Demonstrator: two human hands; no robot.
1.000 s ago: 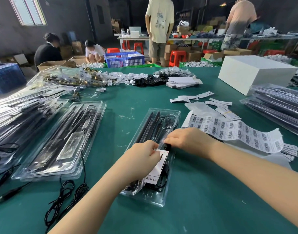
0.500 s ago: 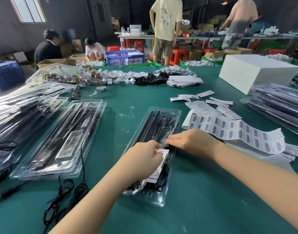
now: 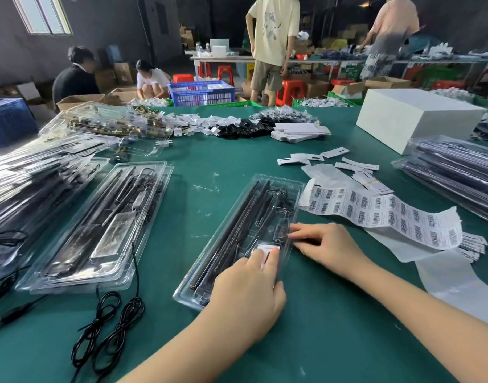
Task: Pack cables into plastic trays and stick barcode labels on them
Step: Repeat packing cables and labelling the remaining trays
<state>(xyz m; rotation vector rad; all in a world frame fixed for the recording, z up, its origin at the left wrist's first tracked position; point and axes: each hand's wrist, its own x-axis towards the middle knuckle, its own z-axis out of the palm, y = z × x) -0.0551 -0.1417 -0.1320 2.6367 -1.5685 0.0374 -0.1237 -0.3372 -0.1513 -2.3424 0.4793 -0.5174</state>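
Clear plastic tray (image 3: 238,239) lying on the green table (image 3: 209,167), long axis running from near-left to far-right, black cables (image 3: 253,200) packed inside. Left hand (image 3: 248,294) resting flat over the near end, fingers straight, pressing a white card (image 3: 267,248). Right hand (image 3: 324,246) touching the tray's right rim, fingers extended, holding nothing. Barcode label sheet (image 3: 383,214) lying just right, nearer the right hand; probably reaching there next.
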